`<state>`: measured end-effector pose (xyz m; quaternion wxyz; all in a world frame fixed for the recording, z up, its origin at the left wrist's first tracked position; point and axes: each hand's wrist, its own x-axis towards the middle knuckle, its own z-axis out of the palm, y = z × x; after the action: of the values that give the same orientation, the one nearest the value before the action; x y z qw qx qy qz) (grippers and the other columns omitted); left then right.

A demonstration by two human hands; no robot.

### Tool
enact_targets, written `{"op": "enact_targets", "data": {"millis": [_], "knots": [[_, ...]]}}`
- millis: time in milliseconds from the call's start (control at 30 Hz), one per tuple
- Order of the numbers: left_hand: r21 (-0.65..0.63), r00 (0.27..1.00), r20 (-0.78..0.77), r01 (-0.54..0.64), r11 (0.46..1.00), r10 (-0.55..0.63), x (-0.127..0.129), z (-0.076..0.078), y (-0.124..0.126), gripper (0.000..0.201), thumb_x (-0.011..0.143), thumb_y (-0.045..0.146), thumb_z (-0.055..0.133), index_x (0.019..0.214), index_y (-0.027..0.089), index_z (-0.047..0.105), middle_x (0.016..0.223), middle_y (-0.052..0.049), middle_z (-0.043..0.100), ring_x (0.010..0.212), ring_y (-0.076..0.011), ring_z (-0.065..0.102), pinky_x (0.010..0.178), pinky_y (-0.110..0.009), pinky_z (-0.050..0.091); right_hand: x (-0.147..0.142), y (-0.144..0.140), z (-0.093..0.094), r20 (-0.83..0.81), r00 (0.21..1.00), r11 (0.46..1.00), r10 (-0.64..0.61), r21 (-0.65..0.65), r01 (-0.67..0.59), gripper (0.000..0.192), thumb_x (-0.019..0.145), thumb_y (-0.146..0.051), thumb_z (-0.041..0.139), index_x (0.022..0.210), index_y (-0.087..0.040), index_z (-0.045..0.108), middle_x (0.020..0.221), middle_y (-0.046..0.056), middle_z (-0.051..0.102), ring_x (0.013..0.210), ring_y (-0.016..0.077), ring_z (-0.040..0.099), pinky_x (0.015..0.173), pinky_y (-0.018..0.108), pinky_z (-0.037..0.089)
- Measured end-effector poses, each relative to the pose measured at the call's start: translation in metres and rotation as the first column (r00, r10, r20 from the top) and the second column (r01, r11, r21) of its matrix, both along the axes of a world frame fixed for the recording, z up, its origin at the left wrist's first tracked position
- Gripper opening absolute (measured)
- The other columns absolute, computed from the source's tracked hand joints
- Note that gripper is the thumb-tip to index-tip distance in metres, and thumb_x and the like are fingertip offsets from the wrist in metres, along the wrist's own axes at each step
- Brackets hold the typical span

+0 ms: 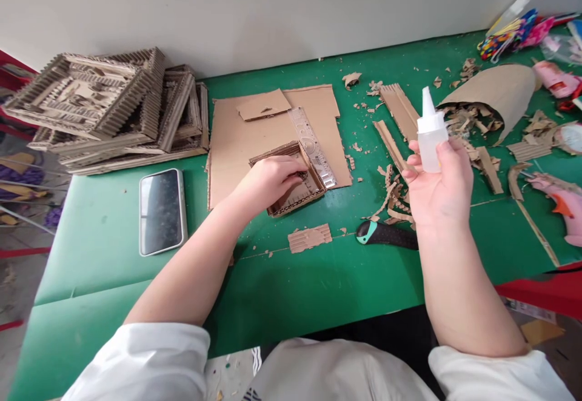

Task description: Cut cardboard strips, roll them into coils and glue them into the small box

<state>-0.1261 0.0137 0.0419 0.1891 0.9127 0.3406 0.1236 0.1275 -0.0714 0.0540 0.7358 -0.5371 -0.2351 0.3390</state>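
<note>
My left hand (275, 180) reaches into a small open cardboard box (297, 207), its fingers bent together near a small dark piece whose shape I cannot make out. Higher up on the right, my right hand (439, 186) grips a translucent squeeze bottle (431, 143) with a white pointed nozzle facing up. Beneath the box lies a flat cardboard sheet (231, 152). A clear plastic ruler (313, 149) rests on that sheet along the box's right side. A small corrugated cardboard piece (310, 238) lies in front of the box.
Stacked corrugated cardboard frames (131, 116) stand at the left, behind a phone (161, 210). A utility knife (386, 234) lies near my right forearm. Cardboard strips (400, 107), scraps, a tipped paper cone (495, 95) and pink glue guns (555, 192) crowd the right side.
</note>
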Motion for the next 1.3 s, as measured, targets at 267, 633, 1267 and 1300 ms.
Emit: {"op": "enact_targets", "data": {"millis": [267,633,1267,1300], "knots": [[0.08,1.0,0.007,-0.003,0.997,0.003,-0.016,0.013,0.001,0.026,0.089,0.019,0.047,0.105,0.018,0.068,0.108,-0.006,0.07,0.099,-0.0196,0.066,0.089,-0.034,0.054,0.004,-0.001,0.001,-0.162,0.984,0.997,0.074,0.016,-0.073,0.028,0.07,-0.045,0.063,0.087,-0.023,0.058,0.081,-0.002,0.064,0.056,0.0053,0.054,0.042,0.016,0.043],[0.259,0.998,-0.023,0.067,0.963,-0.064,0.002,0.001,-0.007,0.026,0.087,0.011,0.046,0.089,0.015,0.072,0.099,-0.007,0.072,0.085,-0.0195,0.068,0.074,-0.029,0.055,0.003,-0.001,0.002,-0.173,0.982,0.997,0.073,-0.016,-0.077,0.032,0.069,-0.046,0.063,0.09,-0.021,0.062,0.077,-0.002,0.066,0.055,0.0058,0.054,0.042,0.016,0.043],[0.336,0.999,-0.032,0.041,0.941,-0.032,-0.004,0.0,-0.024,0.029,0.09,0.013,0.042,0.099,0.018,0.069,0.107,-0.011,0.067,0.094,-0.0213,0.061,0.08,-0.036,0.055,0.003,-0.002,-0.002,-0.131,0.986,0.994,0.104,0.003,-0.105,0.031,0.066,-0.049,0.067,0.081,-0.024,0.057,0.077,-0.002,0.066,0.056,0.0074,0.055,0.041,0.018,0.043],[0.344,0.999,-0.032,0.043,0.938,-0.034,-0.004,-0.002,-0.025,0.027,0.09,0.013,0.043,0.097,0.017,0.069,0.105,-0.011,0.066,0.094,-0.0218,0.061,0.079,-0.037,0.055,0.003,-0.002,-0.002,-0.132,0.986,0.995,0.104,0.004,-0.104,0.031,0.066,-0.049,0.068,0.081,-0.024,0.057,0.077,-0.002,0.067,0.056,0.0075,0.055,0.041,0.018,0.043]]}}
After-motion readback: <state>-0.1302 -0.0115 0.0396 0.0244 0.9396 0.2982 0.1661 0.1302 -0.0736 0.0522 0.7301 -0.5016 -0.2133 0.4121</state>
